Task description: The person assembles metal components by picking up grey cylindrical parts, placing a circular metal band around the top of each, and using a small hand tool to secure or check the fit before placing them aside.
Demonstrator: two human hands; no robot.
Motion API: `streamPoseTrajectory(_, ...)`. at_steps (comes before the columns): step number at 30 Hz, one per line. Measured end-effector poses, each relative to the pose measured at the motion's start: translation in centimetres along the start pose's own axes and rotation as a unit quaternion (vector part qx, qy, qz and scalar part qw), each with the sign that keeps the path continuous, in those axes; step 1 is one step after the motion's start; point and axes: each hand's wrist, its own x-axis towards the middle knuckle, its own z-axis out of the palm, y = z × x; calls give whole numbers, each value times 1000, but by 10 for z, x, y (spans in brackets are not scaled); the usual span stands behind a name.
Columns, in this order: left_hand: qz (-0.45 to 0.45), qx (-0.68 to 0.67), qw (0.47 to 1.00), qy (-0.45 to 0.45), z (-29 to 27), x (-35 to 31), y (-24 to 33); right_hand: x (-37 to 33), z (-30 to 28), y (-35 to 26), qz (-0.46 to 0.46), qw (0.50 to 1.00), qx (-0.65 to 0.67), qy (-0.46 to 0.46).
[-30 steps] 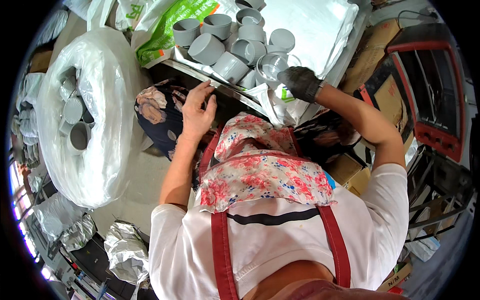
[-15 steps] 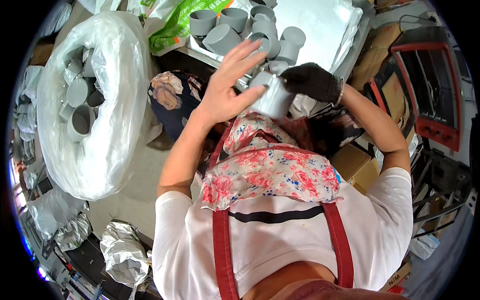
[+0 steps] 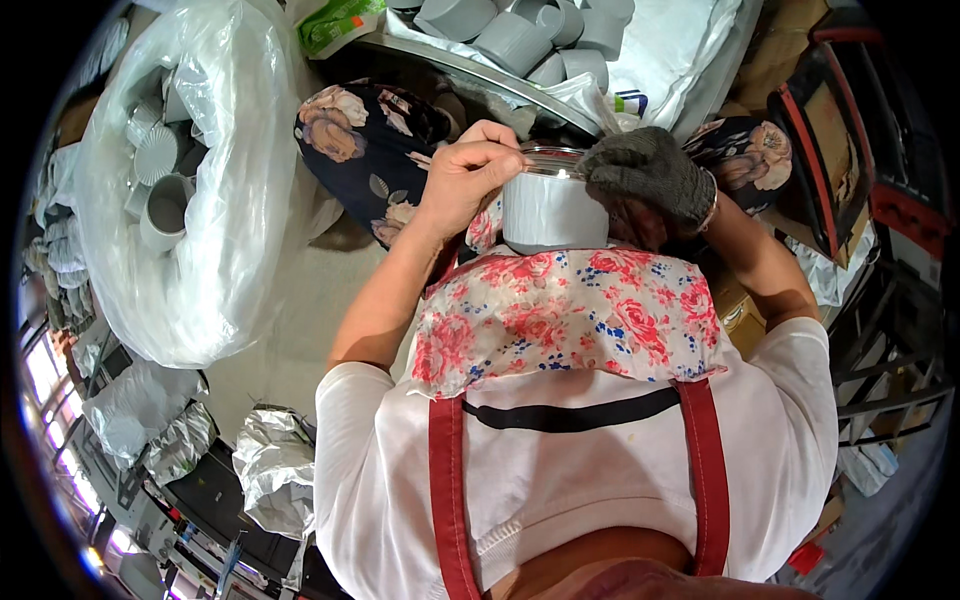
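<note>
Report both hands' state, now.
Left hand: closed, holding the pale grey cup by its rim.
Right hand, gloved: closed, holding the same cup's opposite side.

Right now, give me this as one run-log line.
left hand: bare, on grey cup | right hand: gloved, on grey cup | grey cup: between hands, near floral apron

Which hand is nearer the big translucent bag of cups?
Left: the bare left hand is right of the plastic bag; the gloved right hand is farther right, beyond the container.

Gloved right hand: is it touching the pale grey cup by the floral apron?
Touching: the head view shows the gloved right hand curled against the pale grey cup at the right side of its rim.
</note>
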Motion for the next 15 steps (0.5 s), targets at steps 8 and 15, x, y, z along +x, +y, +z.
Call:
streamPoseTrajectory(8,-247,-282,927,-25,18,-3,36,-19,11,-10,-172,976,-107,85)
streamPoseTrajectory(15,-216,-218,951,39,37,4,58,-23,26,7,16,972,4,235)
